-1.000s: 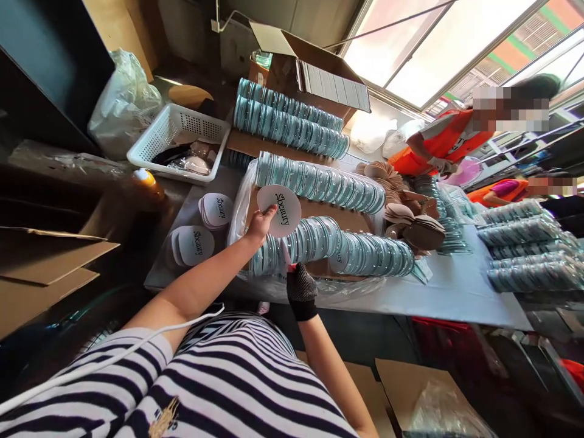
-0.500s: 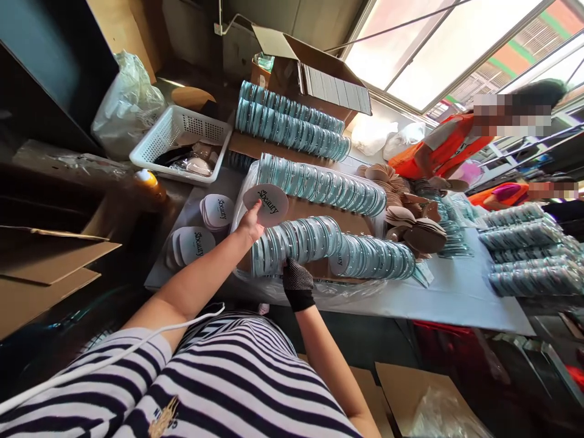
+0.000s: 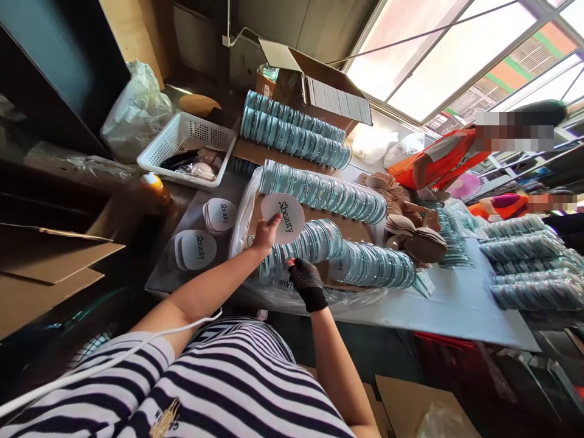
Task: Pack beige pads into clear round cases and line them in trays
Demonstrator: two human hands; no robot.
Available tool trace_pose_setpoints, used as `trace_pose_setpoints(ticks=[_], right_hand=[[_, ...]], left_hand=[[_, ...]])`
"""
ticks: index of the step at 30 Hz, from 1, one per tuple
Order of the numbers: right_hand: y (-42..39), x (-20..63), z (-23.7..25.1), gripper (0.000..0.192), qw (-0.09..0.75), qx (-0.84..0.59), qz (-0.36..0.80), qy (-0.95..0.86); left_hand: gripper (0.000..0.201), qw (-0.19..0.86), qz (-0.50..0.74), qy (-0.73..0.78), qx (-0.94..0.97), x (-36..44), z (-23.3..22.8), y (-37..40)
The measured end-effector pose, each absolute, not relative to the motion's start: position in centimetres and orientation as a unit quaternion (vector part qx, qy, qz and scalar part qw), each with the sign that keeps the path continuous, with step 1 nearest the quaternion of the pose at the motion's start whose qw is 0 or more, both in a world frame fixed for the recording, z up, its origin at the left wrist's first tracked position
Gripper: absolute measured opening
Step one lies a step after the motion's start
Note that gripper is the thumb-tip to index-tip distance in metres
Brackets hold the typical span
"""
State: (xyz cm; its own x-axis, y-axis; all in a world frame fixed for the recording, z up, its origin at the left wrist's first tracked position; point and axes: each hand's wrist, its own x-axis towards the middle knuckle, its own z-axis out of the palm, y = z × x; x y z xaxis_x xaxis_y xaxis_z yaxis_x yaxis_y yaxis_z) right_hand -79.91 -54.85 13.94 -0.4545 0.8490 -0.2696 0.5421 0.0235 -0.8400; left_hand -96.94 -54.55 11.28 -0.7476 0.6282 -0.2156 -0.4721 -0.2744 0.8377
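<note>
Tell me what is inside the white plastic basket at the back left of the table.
The white basket holds a few pale, rounded pads in clear wrap and something dark beside them. Its near wall hides the floor, so anything lower stays unseen.

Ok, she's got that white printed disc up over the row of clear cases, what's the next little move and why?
Probably lower the white disc onto the near row of clear cases. The left hand pinches the disc by its edge just above that row, and the gloved right hand rests at the row's front, seemingly steadying a case. One disc already sits further along the row.
</note>
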Motion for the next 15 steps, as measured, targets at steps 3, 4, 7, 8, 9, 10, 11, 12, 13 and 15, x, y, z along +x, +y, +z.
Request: trace_pose_setpoints(ticks=[3,4,7,8,9,10,11,12,13,15], right_hand=[[-52.9,-79.8,16.1,0.047,0.292,-0.493,0.344,-0.744],[-52.6,-80.0,16.7,0.055,0.314,-0.480,0.301,-0.762],[-53.3,-81.1,17.5,0.067,0.308,-0.434,0.204,-0.822],[-54.1,-81.7,17.5,0.066,0.309,-0.418,0.176,-0.836],[-55.1,-82.3,17.3,0.062,0.311,-0.401,0.155,-0.847],[-56.0,-83.0,17.0,0.057,0.313,-0.384,0.146,-0.856],[-56.7,-83.5,16.7,0.052,0.308,-0.369,0.151,-0.864],[-57.2,-84.0,16.5,0.047,0.298,-0.368,0.169,-0.864],[-57.4,-84.4,16.3,0.042,0.291,-0.384,0.198,-0.854],[-57.0,-84.6,16.2,0.040,0.312,-0.449,0.271,-0.792]], left_hand=[[0.042,0.353,0.786,0.501,0.085,-96.5,12.1,-55.2],[0.044,0.363,0.784,0.496,0.086,-96.3,12.5,-55.5],[0.043,0.385,0.784,0.483,0.064,-95.5,13.4,-56.7],[0.041,0.387,0.784,0.483,0.053,-95.2,13.7,-57.1],[0.037,0.395,0.779,0.486,0.044,-95.0,13.9,-57.5],[0.034,0.409,0.770,0.489,0.037,-94.7,14.1,-57.9],[0.030,0.425,0.760,0.490,0.031,-94.5,14.3,-58.3],[0.027,0.440,0.753,0.489,0.026,-94.3,14.4,-58.6],[0.024,0.447,0.749,0.488,0.019,-94.2,14.5,-58.8],[0.023,0.443,0.768,0.463,0.002,-94.5,14.8,-59.0]])
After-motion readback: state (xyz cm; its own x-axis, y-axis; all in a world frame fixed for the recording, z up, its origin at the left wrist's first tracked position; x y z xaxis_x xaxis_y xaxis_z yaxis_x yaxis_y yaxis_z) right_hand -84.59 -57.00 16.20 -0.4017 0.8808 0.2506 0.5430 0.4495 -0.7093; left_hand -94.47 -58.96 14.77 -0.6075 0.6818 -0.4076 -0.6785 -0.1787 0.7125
